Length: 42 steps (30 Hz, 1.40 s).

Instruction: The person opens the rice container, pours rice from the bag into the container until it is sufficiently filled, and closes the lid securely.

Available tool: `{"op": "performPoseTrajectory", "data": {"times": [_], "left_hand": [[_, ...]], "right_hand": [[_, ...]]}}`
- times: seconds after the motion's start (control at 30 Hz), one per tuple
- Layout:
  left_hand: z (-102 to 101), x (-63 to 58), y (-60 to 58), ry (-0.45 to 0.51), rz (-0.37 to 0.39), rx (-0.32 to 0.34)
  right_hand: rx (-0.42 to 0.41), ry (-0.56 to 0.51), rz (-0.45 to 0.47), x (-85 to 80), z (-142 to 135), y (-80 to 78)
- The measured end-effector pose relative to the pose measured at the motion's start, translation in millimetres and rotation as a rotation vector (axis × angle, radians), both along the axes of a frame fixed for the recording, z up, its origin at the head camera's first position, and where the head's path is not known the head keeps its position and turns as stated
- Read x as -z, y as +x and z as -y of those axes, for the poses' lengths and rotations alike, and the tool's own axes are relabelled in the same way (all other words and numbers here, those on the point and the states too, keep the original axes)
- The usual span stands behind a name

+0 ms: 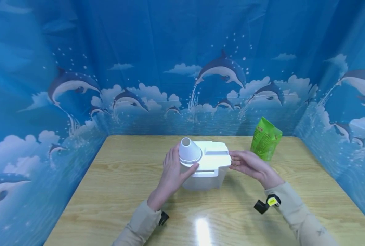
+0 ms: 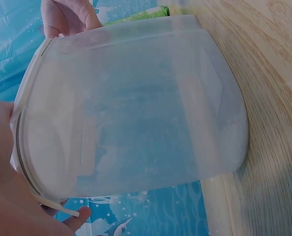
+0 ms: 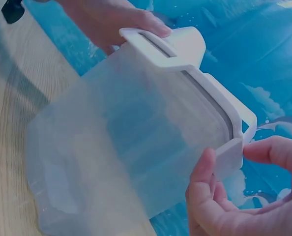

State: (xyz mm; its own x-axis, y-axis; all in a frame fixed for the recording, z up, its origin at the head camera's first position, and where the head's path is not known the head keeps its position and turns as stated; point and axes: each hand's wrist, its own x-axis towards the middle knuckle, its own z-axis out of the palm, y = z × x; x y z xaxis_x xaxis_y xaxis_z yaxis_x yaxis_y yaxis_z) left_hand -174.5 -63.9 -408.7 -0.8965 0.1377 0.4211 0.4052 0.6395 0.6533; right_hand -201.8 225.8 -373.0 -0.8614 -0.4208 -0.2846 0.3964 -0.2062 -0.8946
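Observation:
A translucent plastic storage container [image 2: 136,108] with a white lid [image 1: 214,160] stands on the table in front of me. A white cone-shaped spout [image 1: 190,150] rises from the lid's left part. My left hand [image 1: 173,171] grips the lid's left side around the spout's base, thumb on the near edge and fingers on the far side. At the lid's right end, my right hand [image 1: 248,165] pinches a white side clip [image 3: 229,156] between thumb and fingers. In the right wrist view this clip hangs down over the container's wall.
A green printed bag [image 1: 265,140] stands at the back right of the wooden table [image 1: 114,191], behind the right hand. Blue dolphin-print curtains [image 1: 151,61] enclose the table at the back and both sides.

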Motion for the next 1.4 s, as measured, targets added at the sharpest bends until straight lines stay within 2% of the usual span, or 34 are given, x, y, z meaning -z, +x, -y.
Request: {"op": "performPoseTrajectory", "data": {"times": [0.13, 0.37, 0.6, 0.8, 0.93, 1.17, 1.4], "left_hand": [[-1, -0.3, 1.0, -0.004, -0.005, -0.003], [-2, -0.5, 0.9, -0.006, -0.003, -0.001], [-1, -1.3, -0.1, -0.014, -0.012, -0.001], [0, -1.9, -0.1, -0.009, 0.003, 0.002], [0, -1.3, -0.1, -0.015, 0.008, 0.006], [1, -1.1, 0.0, -0.013, 0.015, 0.010], [2, -1.0, 0.0, -0.011, 0.015, 0.013]], "right_hand": [[-0.045, -0.053, 0.025, 1.0, -2, -4.5], [-0.125, -0.117, 0.016, 4.4, -3, -10.1], [-0.065, -0.102, 0.053, 1.5, -3, -12.6], [-0.050, -0.044, 0.001, 2.5, -2, -10.0], [-0.014, 0.053, -0.077, 4.7, 0, -6.4], [0.043, 0.319, -0.198, 5.3, 6, -1.4], [0.043, 0.448, -0.272, 4.1, 9, 0.3]]}}
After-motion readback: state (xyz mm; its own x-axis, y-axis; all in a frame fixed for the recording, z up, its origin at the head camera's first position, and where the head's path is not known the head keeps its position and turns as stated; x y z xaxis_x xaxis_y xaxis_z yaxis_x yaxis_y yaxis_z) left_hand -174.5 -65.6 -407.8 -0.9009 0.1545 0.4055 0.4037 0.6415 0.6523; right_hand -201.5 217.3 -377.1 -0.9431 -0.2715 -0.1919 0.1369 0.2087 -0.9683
